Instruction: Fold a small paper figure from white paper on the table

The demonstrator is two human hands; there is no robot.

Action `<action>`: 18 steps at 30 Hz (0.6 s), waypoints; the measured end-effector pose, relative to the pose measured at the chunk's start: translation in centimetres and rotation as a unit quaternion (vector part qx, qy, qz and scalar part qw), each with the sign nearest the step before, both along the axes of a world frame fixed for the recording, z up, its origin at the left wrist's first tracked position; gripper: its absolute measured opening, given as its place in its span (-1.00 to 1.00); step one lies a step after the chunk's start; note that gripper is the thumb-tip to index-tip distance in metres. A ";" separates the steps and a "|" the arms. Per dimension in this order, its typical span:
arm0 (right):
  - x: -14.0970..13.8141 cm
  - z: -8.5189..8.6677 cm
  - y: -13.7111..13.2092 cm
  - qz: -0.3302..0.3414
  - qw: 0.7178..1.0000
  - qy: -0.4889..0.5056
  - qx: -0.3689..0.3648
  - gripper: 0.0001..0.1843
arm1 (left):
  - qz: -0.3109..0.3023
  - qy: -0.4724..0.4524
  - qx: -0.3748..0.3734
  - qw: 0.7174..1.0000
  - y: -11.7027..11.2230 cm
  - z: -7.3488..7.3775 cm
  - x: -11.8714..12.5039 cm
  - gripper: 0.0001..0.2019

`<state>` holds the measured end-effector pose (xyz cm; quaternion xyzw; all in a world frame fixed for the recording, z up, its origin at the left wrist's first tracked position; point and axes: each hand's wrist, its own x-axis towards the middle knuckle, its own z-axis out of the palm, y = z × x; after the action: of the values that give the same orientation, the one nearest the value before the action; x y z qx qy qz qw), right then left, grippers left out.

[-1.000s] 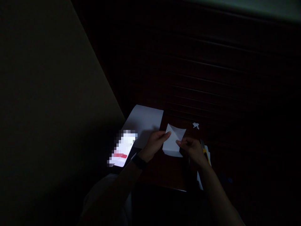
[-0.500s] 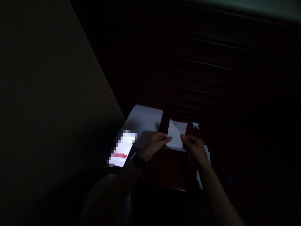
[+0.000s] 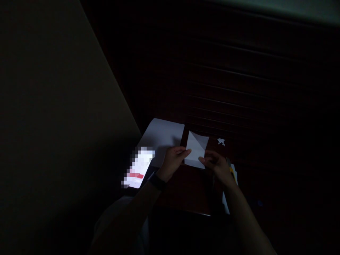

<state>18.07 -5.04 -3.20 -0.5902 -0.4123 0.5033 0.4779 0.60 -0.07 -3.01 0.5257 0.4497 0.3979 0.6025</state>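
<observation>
A small folded white paper (image 3: 196, 148) with a diagonal crease is held up over a dark reddish table (image 3: 191, 191). My left hand (image 3: 173, 162) pinches its left edge with fingers closed; a dark watch sits on that wrist. My right hand (image 3: 217, 165) grips the paper's lower right corner, fingers curled. The room is very dim.
A larger white sheet (image 3: 162, 138) lies flat to the left of the folded paper. A lit phone screen (image 3: 138, 169) glows at the table's left edge. A tiny white paper scrap (image 3: 221, 141) lies to the right. A yellow-handled tool (image 3: 231, 170) and more paper rest behind my right hand.
The folded paper has been turned and shifted up and slightly left between my hands. Both hands have re-gripped its lower edges.
</observation>
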 end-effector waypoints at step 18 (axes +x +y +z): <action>0.0 -0.6 0.3 -0.038 0.983 -0.102 0.145 -0.93 | -0.090 -0.077 -0.088 0.989 -0.4 -0.5 0.1 -0.63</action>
<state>18.12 -4.78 -3.84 -0.5777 -0.5049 0.3572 0.5327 0.73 -0.49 -3.53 0.4770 0.3865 0.3405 0.7121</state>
